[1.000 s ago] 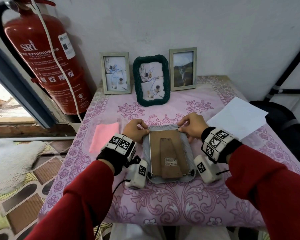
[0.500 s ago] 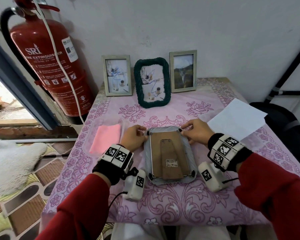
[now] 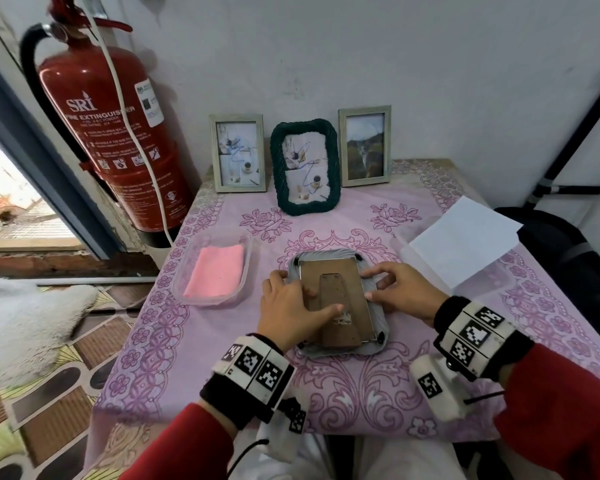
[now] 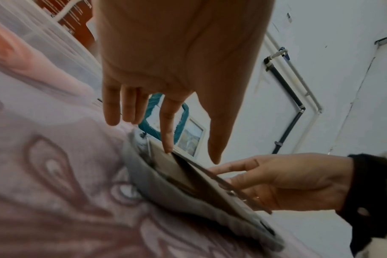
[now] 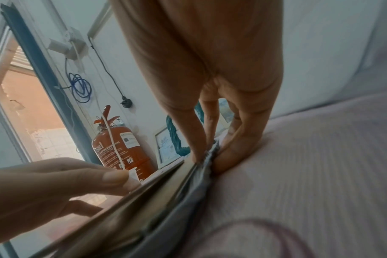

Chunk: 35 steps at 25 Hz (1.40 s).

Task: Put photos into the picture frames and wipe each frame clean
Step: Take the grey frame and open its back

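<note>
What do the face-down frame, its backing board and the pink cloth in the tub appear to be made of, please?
The face-down frame: grey, with a twisted rope-like ridged rim, matte; moulded resin or cord-wrapped, I cannot tell which. Its backing board: flat, dull brown, with a hinged stand flap, probably pressed fibreboard or card. The pink cloth: soft, folded, slightly fuzzy, likely microfibre. Its tub: thin clear plastic.

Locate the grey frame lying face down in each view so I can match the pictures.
Head: grey frame, centre, on the table between both hands.
Left wrist: grey frame, lower centre, running toward bottom right.
Right wrist: grey frame, bottom centre, seen edge-on.
Shared landmark: dark green frame.
</note>
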Tool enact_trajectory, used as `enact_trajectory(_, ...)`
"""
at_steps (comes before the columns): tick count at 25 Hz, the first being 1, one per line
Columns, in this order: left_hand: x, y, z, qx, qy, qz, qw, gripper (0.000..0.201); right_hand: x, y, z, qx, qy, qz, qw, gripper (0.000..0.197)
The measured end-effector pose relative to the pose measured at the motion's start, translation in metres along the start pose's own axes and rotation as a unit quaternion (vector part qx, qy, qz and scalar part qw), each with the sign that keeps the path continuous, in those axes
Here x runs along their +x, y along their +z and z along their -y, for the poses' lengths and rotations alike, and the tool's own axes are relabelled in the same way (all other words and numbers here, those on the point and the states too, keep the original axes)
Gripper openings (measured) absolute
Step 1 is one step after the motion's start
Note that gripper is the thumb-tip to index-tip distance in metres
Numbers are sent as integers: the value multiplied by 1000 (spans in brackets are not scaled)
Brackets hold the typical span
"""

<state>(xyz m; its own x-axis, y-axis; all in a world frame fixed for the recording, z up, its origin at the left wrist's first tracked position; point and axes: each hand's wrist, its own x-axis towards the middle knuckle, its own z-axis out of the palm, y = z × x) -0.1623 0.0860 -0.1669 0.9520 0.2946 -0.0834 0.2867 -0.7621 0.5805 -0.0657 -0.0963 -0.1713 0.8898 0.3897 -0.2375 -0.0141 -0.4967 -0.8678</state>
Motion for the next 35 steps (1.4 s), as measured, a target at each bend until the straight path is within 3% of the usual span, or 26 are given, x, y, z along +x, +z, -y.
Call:
enact_trajectory(9, 1, 16, -8, 4, -18, -37, 999, 74, -7, 3, -1, 49, -3, -21, 999, 35)
enact_trajectory(14, -1, 19, -11, -75, -46, -42, 995, 71, -7, 2, -3, 59, 0, -29, 998, 36)
enact_trajectory(26, -4, 14, -17, -129, -4, -68, 989, 61, -5, 3, -8, 83, 1, -30, 996, 36)
enact_trajectory(30, -5, 12, -15, -237, 3, -68, 969, 58, -4, 3, -10, 80, -3, -32, 996, 36)
enact_trajectory(35, -2, 6, -10, -324, -26, -103, 940, 38, -3, 3, -11, 63, -15, -34, 997, 29)
